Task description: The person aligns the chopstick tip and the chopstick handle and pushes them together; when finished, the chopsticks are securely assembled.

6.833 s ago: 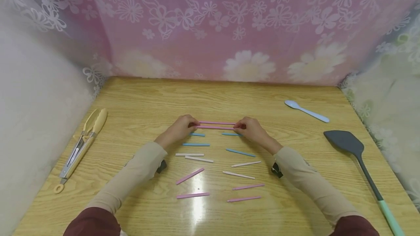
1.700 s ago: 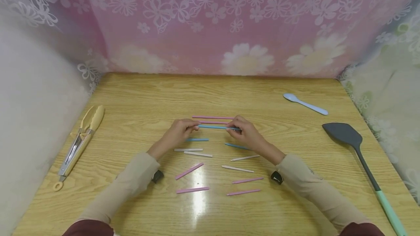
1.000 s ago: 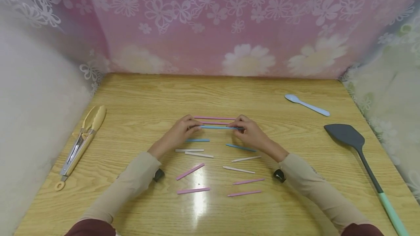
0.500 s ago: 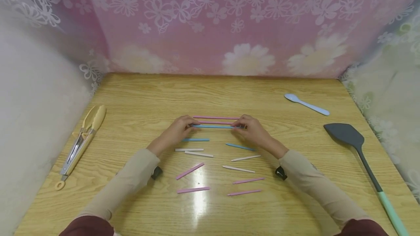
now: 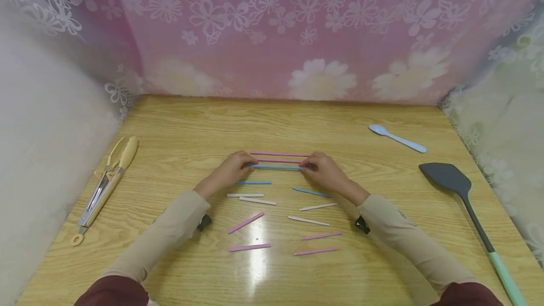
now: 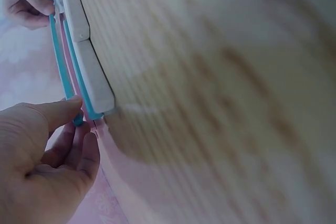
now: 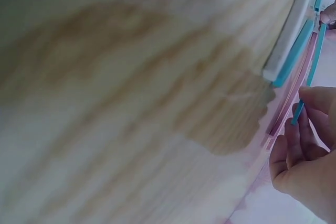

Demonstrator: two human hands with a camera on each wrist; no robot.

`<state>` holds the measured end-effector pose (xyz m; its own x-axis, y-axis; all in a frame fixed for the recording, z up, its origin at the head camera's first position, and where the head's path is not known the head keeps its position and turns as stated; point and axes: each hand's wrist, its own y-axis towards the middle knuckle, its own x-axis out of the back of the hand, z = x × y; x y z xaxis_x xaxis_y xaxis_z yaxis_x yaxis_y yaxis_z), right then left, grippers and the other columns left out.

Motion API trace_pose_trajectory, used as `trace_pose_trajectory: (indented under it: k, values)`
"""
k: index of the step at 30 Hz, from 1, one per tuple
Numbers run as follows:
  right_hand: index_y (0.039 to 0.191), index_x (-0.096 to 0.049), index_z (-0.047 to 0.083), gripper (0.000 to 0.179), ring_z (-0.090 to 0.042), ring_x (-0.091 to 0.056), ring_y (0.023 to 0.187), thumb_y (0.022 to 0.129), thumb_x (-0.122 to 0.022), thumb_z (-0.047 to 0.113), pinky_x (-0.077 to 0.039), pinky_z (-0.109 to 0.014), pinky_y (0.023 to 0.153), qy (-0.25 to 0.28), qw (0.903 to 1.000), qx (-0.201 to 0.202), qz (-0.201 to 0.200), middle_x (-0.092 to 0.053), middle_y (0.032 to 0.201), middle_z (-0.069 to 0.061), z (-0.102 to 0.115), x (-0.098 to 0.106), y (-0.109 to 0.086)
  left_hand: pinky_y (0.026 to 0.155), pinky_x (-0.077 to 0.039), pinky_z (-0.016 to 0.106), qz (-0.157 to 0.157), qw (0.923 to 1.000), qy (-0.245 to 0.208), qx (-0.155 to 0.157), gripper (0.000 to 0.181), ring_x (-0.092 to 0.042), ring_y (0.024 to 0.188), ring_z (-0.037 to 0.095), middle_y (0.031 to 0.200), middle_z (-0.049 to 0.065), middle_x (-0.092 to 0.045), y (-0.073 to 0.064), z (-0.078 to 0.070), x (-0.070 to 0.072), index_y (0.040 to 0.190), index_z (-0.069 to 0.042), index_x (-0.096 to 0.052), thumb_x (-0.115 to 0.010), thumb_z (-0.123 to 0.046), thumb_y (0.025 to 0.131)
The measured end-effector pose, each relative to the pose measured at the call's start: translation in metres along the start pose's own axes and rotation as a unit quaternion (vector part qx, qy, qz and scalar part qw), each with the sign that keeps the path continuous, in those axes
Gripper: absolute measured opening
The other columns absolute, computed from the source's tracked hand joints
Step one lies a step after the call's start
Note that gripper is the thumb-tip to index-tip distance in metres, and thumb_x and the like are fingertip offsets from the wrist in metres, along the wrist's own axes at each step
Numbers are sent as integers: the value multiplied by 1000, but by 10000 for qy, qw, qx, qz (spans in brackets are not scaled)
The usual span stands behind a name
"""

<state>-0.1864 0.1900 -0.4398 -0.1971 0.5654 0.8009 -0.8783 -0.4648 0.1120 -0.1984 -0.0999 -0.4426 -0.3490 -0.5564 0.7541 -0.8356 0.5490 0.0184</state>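
Observation:
Between my hands in the head view stretches a long thin blue stick (image 5: pixel 276 166). My left hand (image 5: pixel 231 170) pinches its left end between thumb and fingers. The other end is pinched by my right hand (image 5: pixel 325 171). In the left wrist view the blue stick (image 6: pixel 59 59) looks lifted off the table. Just beyond it lie two long pink sticks (image 5: pixel 280 154), parallel to it. Nearer me are shorter sticks in two columns: a blue one (image 5: pixel 257 182) on the left, another blue one (image 5: pixel 311 191) on the right, then white sticks (image 5: pixel 257 200) and pink sticks (image 5: pixel 250 247).
Tongs with cream-coloured heads (image 5: pixel 106 183) lie at the table's left. To the right are a pale blue spoon (image 5: pixel 397 138) and a dark spatula (image 5: pixel 448 178) with a green handle. A pink floral cloth (image 5: pixel 255 37) hangs behind the wooden table (image 5: pixel 191 122).
Earlier both hands held a long pink stick; now they hold a long blue one. Two short blue sticks have left the top row. Lately the hands have spread slightly apart along the blue stick.

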Motion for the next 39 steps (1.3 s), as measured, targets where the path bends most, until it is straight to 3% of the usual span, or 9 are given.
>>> trace_pose_trajectory:
  k: [8,19,27,39]
  values:
    - [97,-70,-2,12,-25,-59,87,88,-66,5,-50,-41,79,-117,9998,-25,160,-66,91,-11,-1,0,1,70,-45,25,149,9999,-31,22,22,-51,81,17,101,12,-63,2,0,0,113,3,-66,-58,-2,93]
    - [94,-70,0,9,-21,-59,84,87,-67,5,-51,-37,77,-153,9992,-272,262,-64,90,-9,-4,0,2,81,-53,30,161,9998,82,-23,20,-60,93,23,104,15,-64,2,-2,-3,110,4,-67,-60,0,92]
    - [92,-70,-1,7,-18,-56,78,87,-66,2,-47,-31,69,-153,9994,-100,305,-65,87,-8,-4,2,2,77,-51,28,153,9999,-38,-13,21,-57,86,19,100,14,-64,3,-2,-3,110,6,-66,-59,0,92]
    - [93,-70,-1,8,-19,-56,79,87,-65,2,-47,-32,70,-149,9993,-194,282,-64,87,-9,-2,3,1,79,-52,29,187,9998,-97,-13,21,-58,89,20,103,15,-64,3,0,-3,112,7,-65,-58,1,92]
